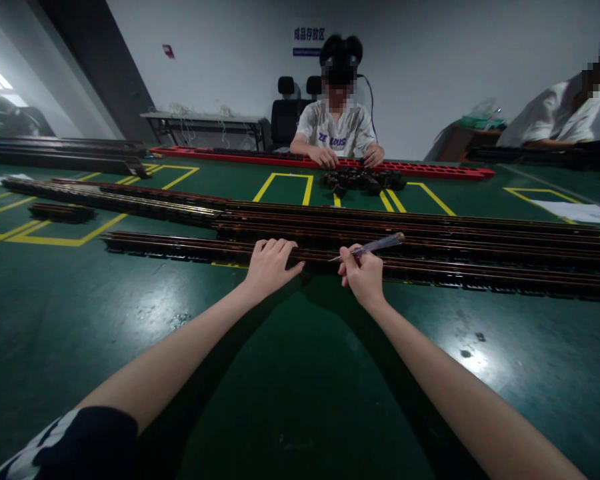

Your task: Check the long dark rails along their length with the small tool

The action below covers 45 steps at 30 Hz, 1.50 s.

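Note:
A long dark rail (180, 248) lies across the table in front of me. My left hand (271, 268) is closed over it, with the fingers bent across the top and the thumb on the near side. In my right hand (364, 277) is a slim screwdriver (380, 245) with a clear handle, pinched between thumb and fingers. Its handle points up to the right, and its thin shaft slants down left to the rail between my hands. Whether the tip touches the rail I cannot tell. Just beyond lie several similar dark rails (430, 230), side by side.
The green table (300, 400) has yellow taped outlines. A short dark piece (63, 212) lies at left. Across the table, a person (336, 123) handles dark parts (363, 180) beside a red rail (440, 170). Another person (555, 117) sits at far right, near paper sheets (580, 212).

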Available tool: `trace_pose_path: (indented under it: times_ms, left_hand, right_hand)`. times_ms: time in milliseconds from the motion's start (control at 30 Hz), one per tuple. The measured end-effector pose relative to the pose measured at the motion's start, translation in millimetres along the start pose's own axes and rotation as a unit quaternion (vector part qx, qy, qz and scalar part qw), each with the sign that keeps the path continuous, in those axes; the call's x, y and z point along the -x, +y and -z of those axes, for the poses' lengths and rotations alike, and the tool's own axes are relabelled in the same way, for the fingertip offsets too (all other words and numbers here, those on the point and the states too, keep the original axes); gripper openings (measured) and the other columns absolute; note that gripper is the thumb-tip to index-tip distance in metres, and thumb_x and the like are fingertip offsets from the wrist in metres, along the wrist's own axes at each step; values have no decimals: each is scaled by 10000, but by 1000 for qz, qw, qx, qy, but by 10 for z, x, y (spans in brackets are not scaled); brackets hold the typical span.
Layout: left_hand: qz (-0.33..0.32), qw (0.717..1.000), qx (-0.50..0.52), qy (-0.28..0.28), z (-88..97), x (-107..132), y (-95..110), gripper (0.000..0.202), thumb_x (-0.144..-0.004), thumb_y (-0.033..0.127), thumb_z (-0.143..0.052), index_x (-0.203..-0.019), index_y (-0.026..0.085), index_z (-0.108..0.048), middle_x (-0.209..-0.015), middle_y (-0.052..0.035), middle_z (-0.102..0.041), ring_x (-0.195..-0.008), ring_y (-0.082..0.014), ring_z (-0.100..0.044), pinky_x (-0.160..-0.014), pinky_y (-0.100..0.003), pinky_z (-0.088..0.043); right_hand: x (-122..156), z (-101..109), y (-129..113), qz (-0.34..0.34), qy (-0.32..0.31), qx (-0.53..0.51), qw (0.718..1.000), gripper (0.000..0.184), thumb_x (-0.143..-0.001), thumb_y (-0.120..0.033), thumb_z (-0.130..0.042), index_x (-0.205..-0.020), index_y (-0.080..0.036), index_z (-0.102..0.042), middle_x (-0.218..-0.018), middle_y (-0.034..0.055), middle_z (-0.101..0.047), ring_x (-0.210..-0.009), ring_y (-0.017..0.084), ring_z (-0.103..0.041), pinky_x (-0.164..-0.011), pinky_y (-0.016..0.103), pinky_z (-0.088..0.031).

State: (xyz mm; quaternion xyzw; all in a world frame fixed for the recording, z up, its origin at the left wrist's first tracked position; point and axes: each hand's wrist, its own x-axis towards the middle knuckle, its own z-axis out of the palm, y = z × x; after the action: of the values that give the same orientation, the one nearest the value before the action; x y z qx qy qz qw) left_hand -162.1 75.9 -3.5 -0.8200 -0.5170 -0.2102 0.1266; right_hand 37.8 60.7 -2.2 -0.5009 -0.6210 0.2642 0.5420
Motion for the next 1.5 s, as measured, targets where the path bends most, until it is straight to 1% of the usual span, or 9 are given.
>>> trace_pose_path:
  times_ms: [200, 333, 633, 867, 1067, 1200, 1333, 1500]
  left_hand:
    - [11, 1000, 0, 15, -23, 13, 13, 343, -896, 398, -445, -1119, 179, -587, -1106, -98, -665, -1040, -270, -574, -938, -453, -358]
    - [10, 1000, 2, 24, -25, 18, 17, 334, -899, 354, -440, -1144, 174, -578, -1137, -103, -657, -1062, -272, -569, -952, -463, -349]
    - [-11, 1000, 6, 20, -20, 22, 29, 355, -913, 228, -367, -1206, 168, -559, -1193, -103, -636, -1109, -257, -556, -974, -471, -337]
    - [-13, 1000, 0, 11, -16, 28, 27, 394, -894, 143, -337, -1217, 177, -561, -1209, -104, -629, -1129, -252, -547, -986, -470, -328]
    - [-9, 1000, -6, 14, -3, 28, 39, 442, -852, 64, -346, -1221, 183, -559, -1224, -96, -626, -1145, -248, -541, -991, -466, -332]
    - [0, 1000, -6, 10, 3, 27, 40, 457, -842, 47, -337, -1217, 174, -564, -1222, -98, -629, -1149, -251, -545, -993, -472, -339]
    - [1, 1000, 14, -6, -1, 25, 14, 453, -841, 47, -335, -1212, 172, -565, -1231, -95, -628, -1166, -233, -546, -1013, -459, -340]
    - [-1, 1000, 20, -9, -3, 22, -17, 430, -849, 65, -346, -1209, 145, -566, -1216, -98, -636, -1162, -226, -550, -1013, -439, -354]
  right_hand:
    - [5, -4, -40, 12, -6, 15, 1000, 421, -848, -541, -495, -602, -200, -467, -468, -6, -551, -323, 96, -503, -342, 201, -369]
    - [6, -10, -62, 25, -21, 26, 999, 426, -849, -561, -483, -620, -203, -469, -478, -5, -560, -331, 101, -514, -357, 206, -375]
    - [-3, -18, -53, 45, -56, 44, 996, 411, -880, -517, -464, -622, -198, -484, -514, -1, -577, -345, 93, -513, -378, 207, -377]
    - [-4, -18, -51, 50, -57, 42, 996, 397, -889, -484, -473, -625, -189, -503, -528, 2, -584, -348, 87, -513, -384, 203, -386]
    - [-4, -22, -31, 50, -61, 36, 996, 378, -888, -470, -487, -638, -187, -506, -525, -7, -576, -342, 80, -507, -372, 192, -382]
    - [-9, -26, -24, 50, -56, 33, 997, 381, -884, -486, -485, -645, -190, -499, -521, -10, -581, -335, 80, -506, -369, 190, -385]
    - [-11, -27, -39, 47, -58, 32, 997, 391, -885, -498, -478, -643, -191, -495, -520, -10, -583, -338, 80, -509, -368, 189, -384]
    - [-6, -23, -54, 58, -61, 47, 995, 378, -892, -461, -477, -627, -191, -493, -506, -10, -573, -339, 83, -512, -385, 195, -394]
